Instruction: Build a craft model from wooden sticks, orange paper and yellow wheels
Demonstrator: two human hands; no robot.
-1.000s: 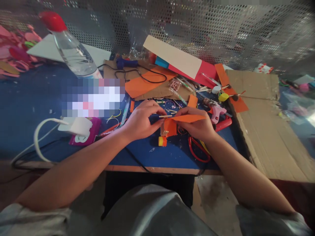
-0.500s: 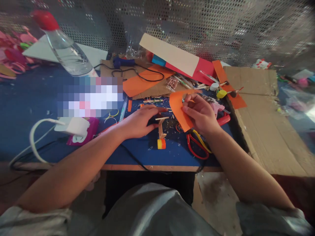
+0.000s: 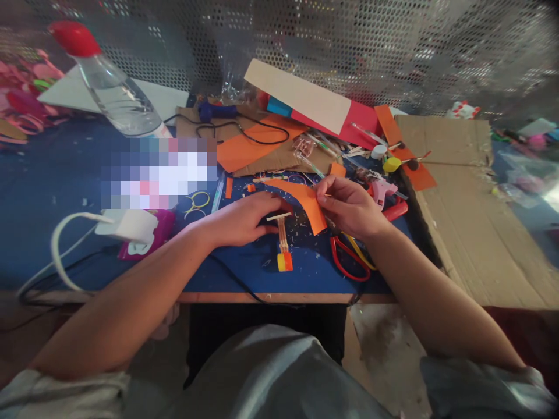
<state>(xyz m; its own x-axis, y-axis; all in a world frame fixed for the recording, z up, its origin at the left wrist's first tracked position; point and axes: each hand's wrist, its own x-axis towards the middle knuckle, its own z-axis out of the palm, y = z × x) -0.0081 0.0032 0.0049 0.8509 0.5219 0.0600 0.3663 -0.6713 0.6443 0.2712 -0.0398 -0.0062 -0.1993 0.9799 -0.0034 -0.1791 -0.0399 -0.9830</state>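
Lowered the orange sheet [image 3: 308, 201] in the right hand [image 3: 343, 203] from its more raised pose half a second earlier. Held it bowed, just beside the stick frame [image 3: 283, 234], with the right grip pinched shut on the sheet's right edge. Kept the left hand [image 3: 240, 220] partly curled, thumb and fingers closed in on the frame's far end; could not tell the firmness of that hold. Swung the frame straighter toward the bench's [image 3: 244, 279] near edge, with its yellow-and-orange disc [image 3: 285, 262] at the near end; could not tell disc resting from disc hovering. Gave, by judgement, a clear parting of sheet and frame after close handling together, and so separate control of each, apparently unjoined. Left the red-handled tool [image 3: 336, 259] lying near the right wrist and the pink glue gun [image 3: 383, 191] beyond, out of either grip.
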